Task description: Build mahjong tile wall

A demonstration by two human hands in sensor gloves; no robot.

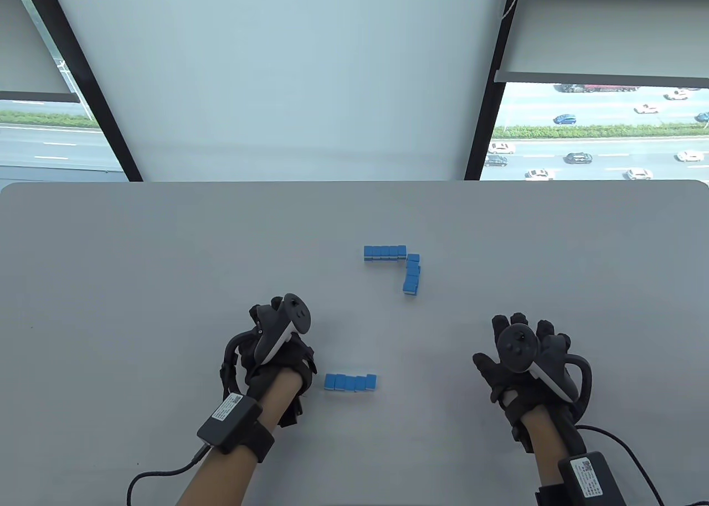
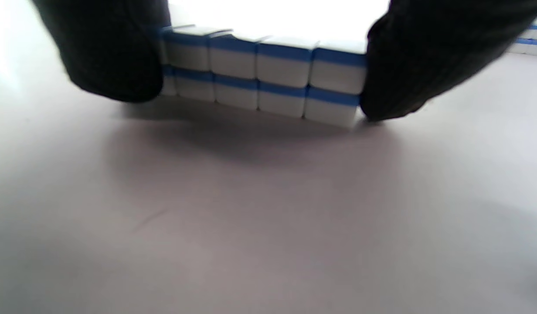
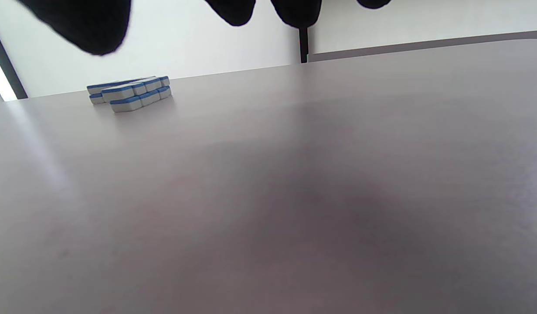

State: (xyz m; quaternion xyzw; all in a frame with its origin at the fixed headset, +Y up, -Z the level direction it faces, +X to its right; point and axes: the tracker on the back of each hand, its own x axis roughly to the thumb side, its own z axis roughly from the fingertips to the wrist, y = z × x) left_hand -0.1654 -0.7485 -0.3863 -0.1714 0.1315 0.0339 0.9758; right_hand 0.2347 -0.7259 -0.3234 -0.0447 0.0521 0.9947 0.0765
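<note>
Lower centre of table view: short double-layer tile row point(image 1: 350, 382), blue tops, white sides, on grey table point(image 1: 138, 262). Left hand point(image 1: 277, 356) just left of it; left wrist view shows gloved fingers point(image 2: 116, 56) bracketing both ends of row, touching; whether pinching, cannot tell. Right hand point(image 1: 529, 362) lower right, fingers spread flat, holding nothing, well apart from tiles. Centre frame: L-shaped tile wall point(image 1: 396, 262), two layers, near table's middle.

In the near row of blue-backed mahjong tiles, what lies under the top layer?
The left wrist view shows a second layer of blue-and-white tiles beneath the top layer. Black gloved fingers cover the row's ends.
</note>
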